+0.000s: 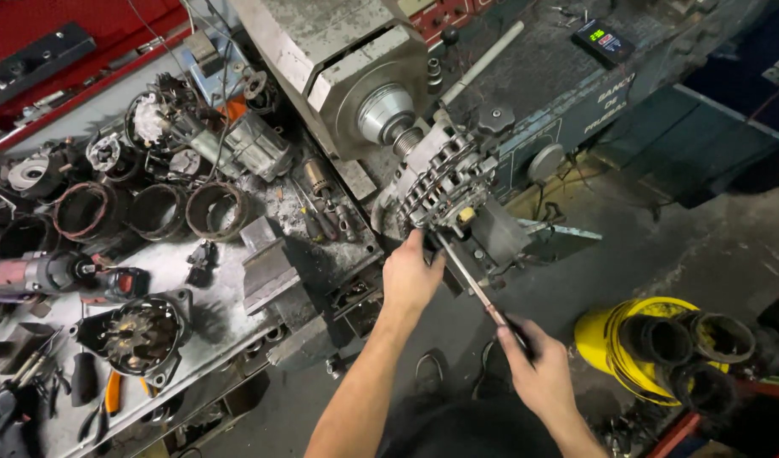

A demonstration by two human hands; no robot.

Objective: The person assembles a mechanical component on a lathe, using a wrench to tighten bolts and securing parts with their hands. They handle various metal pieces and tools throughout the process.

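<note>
A silver alternator [444, 178] with a finned housing is mounted on the shaft of a grey bench machine [355, 76]. My left hand [409, 276] rests against the alternator's lower edge, fingers touching the housing. My right hand [535, 366] grips the dark handle of a long screwdriver [470, 280]. Its shaft slants up and left, with the tip at the back of the alternator near a yellow part [466, 215].
A metal workbench [237, 280] at left carries several stator rings, alternator housings, a cordless power tool [41, 276] and pliers. A yellow bucket [618, 339] with black cylinders stands on the floor at right. A small digital meter [603, 39] sits on the machine top.
</note>
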